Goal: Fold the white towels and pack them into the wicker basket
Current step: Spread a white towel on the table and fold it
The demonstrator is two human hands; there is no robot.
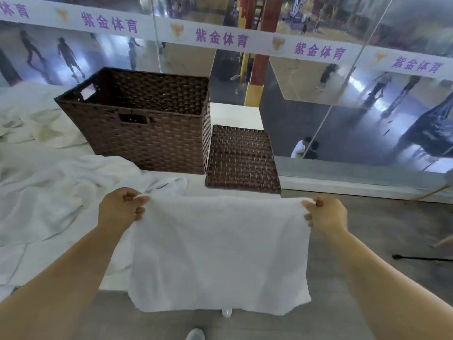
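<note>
1. So there's a white terry towel (220, 253) stretched out flat in the air between both hands, hanging down like a curtain in front of the person. Its bottom edge dangles over the grey floor (380, 241), just off the near edge of the counter (196, 185).
2. Left hand (121, 208) has the towel's top left corner pinched, fingers (140, 213) curled in tight around the fabric with the thumb on top.
3. Right hand (324, 212) does the same on the top right corner, fingers curled and gripping the cloth. Both arms reach out forward at about the same height, so the top edge runs pretty level.
4. Behind the towel sits a big dark brown woven wicker basket (147, 123) on the white counter, open at the top, with cut-out handle slots in its sides. From this angle the inside looks dark and I can't tell if anything is in it.
5. Its flat brown wicker lid (242, 160) lies on the counter just right of the basket, touching or nearly touching its side.
6. To the left there's a rumpled heap of more white towels (49, 182) spread across the counter, reaching up beside the basket's left side.
7. Behind everything is a glass wall (343, 94) with a white banner strip (220, 39) carrying purple characters.
8. A grey shoe toe (195, 334) peeks in at the bottom.
</note>
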